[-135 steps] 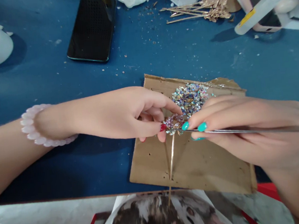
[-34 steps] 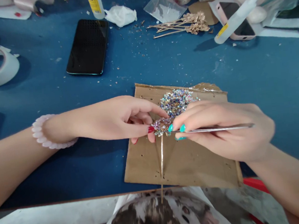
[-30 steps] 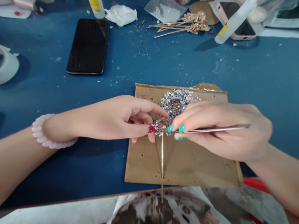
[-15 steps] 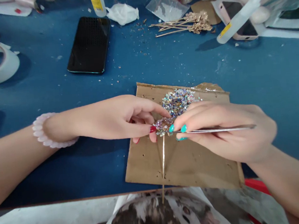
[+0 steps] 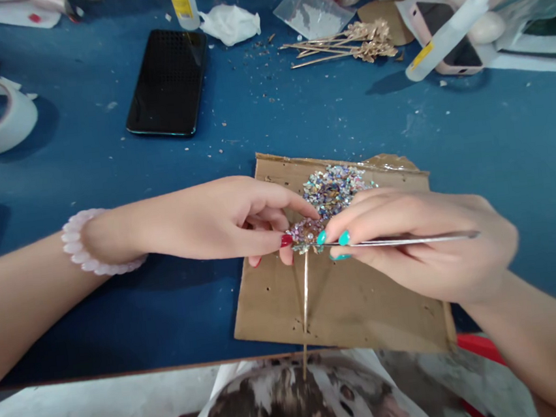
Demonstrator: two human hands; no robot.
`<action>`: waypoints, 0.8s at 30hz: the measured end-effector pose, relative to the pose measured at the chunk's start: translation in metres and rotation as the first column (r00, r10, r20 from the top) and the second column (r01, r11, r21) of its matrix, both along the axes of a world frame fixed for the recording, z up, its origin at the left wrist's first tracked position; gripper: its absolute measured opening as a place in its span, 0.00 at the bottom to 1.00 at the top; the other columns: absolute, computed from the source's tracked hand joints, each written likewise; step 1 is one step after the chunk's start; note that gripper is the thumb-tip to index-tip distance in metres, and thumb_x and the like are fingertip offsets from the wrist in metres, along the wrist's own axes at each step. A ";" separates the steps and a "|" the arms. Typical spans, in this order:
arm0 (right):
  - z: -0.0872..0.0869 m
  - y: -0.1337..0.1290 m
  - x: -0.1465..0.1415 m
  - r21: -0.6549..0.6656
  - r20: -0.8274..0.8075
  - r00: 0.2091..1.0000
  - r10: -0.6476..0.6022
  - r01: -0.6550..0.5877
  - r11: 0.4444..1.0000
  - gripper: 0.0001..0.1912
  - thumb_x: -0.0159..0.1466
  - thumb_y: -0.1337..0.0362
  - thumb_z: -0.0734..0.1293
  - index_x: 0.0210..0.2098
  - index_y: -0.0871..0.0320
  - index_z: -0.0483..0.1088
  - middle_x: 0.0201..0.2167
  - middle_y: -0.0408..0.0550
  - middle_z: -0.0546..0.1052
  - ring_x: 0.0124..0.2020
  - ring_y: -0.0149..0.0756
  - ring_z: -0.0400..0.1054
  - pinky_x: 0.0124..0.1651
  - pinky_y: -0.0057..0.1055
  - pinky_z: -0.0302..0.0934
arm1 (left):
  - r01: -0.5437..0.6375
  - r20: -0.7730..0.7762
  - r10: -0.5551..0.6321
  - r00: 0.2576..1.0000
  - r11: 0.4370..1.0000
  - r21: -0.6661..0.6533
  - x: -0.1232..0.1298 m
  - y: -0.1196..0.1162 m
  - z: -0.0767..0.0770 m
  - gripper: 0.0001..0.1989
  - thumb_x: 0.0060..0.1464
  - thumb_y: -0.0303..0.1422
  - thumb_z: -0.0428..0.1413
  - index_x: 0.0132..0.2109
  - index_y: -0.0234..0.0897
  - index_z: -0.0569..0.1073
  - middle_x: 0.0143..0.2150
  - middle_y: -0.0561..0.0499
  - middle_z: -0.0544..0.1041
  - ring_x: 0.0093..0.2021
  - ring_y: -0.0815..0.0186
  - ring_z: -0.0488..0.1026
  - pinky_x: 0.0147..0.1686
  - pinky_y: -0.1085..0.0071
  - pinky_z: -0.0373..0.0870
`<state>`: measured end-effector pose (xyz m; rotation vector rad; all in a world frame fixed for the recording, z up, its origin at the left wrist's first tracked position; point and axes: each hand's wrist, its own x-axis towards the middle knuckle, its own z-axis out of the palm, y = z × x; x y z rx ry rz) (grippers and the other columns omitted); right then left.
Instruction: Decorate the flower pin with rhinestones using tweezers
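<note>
My left hand [image 5: 244, 221], with a pale beaded bracelet [image 5: 107, 267] at its wrist, pinches the edge of a jewelled hairpin head [image 5: 304, 232] between thumb and fingers. The gold stem [image 5: 306, 294] of that hairpin points down towards me, past the table's edge. Metal tweezers [image 5: 409, 241] lie across my right hand [image 5: 433, 239], which is closed on them. Their tips meet the lower right of the jewelled head, and whether they grip a stone is too small to tell. Just beyond lies a heap of glittering rhinestones [image 5: 332, 190], partly behind my right fingers, on a cardboard sheet [image 5: 365, 298].
A black phone [image 5: 167, 81] and a tape roll [image 5: 23, 118] lie on the blue table at left. Farther back are crumpled tissue [image 5: 231, 26], a glue bottle [image 5: 183, 4], and several gold sticks with leafy heads [image 5: 372, 41]. Another glue bottle [image 5: 443, 38] leans at right beside a pink phone [image 5: 465, 59].
Both hands keep nearly the same pose on the hairpin and tweezers. The whole view has shifted very slightly.
</note>
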<state>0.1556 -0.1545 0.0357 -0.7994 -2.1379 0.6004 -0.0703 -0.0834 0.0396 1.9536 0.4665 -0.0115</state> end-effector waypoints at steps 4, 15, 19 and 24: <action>0.000 0.000 0.000 -0.003 0.009 1.000 -0.002 0.002 1.000 0.07 0.60 0.74 0.70 0.33 0.58 0.69 0.28 0.41 0.78 0.34 0.29 0.76 0.41 0.26 0.70 | 0.000 0.003 0.000 1.000 1.000 -0.009 0.000 0.000 -0.001 0.24 0.59 0.23 0.47 0.60 0.44 0.66 0.37 0.55 0.81 0.24 0.74 0.76 0.23 0.82 0.67; -0.001 -0.002 0.004 -0.078 -0.060 0.997 -0.057 0.052 0.996 0.10 0.58 0.75 0.71 0.36 0.56 0.71 0.34 0.42 0.80 0.35 0.29 0.76 0.41 0.26 0.71 | -0.108 0.043 0.112 0.993 0.990 -0.086 -0.003 -0.001 -0.002 0.20 0.64 0.33 0.48 0.61 0.40 0.62 0.29 0.55 0.78 0.21 0.73 0.69 0.19 0.80 0.62; 0.000 -0.002 0.006 -0.115 -0.075 0.995 -0.062 0.053 0.992 0.10 0.58 0.74 0.71 0.36 0.55 0.71 0.34 0.41 0.80 0.34 0.30 0.76 0.38 0.26 0.70 | -0.243 0.266 0.225 0.937 0.970 0.033 -0.005 -0.002 -0.006 0.17 0.67 0.38 0.43 0.58 0.37 0.64 0.24 0.56 0.72 0.17 0.74 0.63 0.18 0.77 0.59; 0.002 0.001 0.005 -0.171 -0.104 0.990 -0.090 0.071 0.983 0.06 0.60 0.71 0.70 0.34 0.55 0.71 0.31 0.41 0.79 0.31 0.27 0.74 0.33 0.23 0.68 | -0.272 0.358 -0.015 0.933 0.623 0.734 -0.003 -0.014 -0.004 0.22 0.57 0.50 0.54 0.46 0.34 0.71 0.28 0.52 0.71 0.25 0.68 0.67 0.24 0.72 0.61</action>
